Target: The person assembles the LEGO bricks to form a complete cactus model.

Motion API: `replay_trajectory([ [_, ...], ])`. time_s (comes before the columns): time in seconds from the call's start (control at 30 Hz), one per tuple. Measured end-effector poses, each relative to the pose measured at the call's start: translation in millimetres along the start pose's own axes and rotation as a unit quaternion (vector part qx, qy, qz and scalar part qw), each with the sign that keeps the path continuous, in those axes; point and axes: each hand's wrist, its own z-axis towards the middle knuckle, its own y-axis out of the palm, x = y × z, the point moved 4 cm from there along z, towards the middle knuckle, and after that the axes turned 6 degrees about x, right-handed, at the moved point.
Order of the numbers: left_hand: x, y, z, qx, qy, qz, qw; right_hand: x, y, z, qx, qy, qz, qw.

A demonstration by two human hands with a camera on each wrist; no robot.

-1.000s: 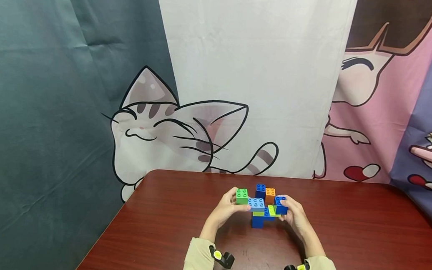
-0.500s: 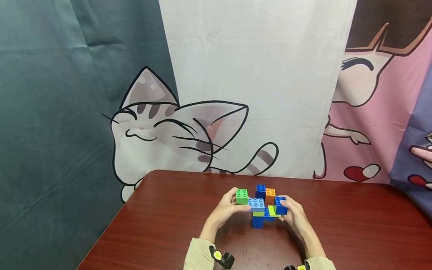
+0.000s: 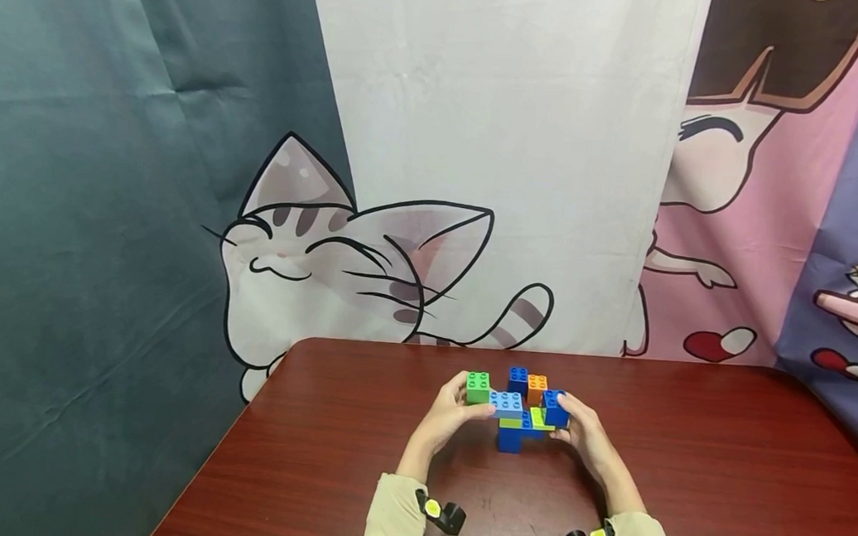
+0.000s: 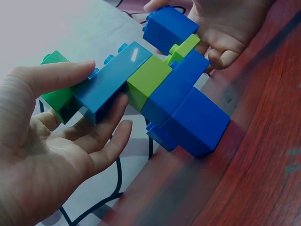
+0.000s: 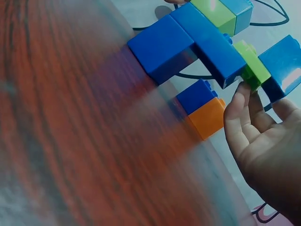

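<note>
Both hands hold one structure of stacked toy building bricks above a blue bottom brick (image 3: 509,440). On the left, my left hand (image 3: 439,422) pinches a light blue brick (image 3: 506,406), thumb on its near side and fingers beneath. A bright green brick (image 3: 477,389) sits at that end, partly behind the thumb in the left wrist view. A lime brick (image 4: 149,77) lies under the light blue one. My right hand (image 3: 591,437) grips the right end, its thumb at a blue brick (image 3: 556,410) and fingertips under the thin lime brick (image 5: 254,66) below it.
Behind the structure, a dark blue brick (image 3: 517,380) and an orange brick (image 3: 536,388) stand side by side on the brown wooden table (image 3: 311,459). A printed cloth backdrop (image 3: 512,141) hangs beyond the table's far edge.
The brick structure has shifted very slightly left, and both hands still hold it. The dark blue and orange bricks behind stay in place.
</note>
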Motion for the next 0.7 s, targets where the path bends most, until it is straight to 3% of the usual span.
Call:
replay_trajectory([
  [0.2,0.9,-1.1,0.9,0.006,-0.004,0.012,0.9999,6.1,-2.2,4.1,0.000,0.009,-0.018,1.000],
  [0.37,1.5,-1.2,1.7,0.006,-0.009,0.015,0.9998,12.8,-9.4,7.6,0.078,0.053,-0.041,0.995],
  [0.5,2.6,-0.9,1.6,0.005,-0.007,0.009,0.9999,18.6,-16.2,9.7,0.141,0.063,-0.059,0.986],
  [0.7,1.5,-0.1,-0.8,0.000,-0.010,0.001,1.0000,24.1,-18.8,8.4,0.169,0.046,-0.107,0.979],
])
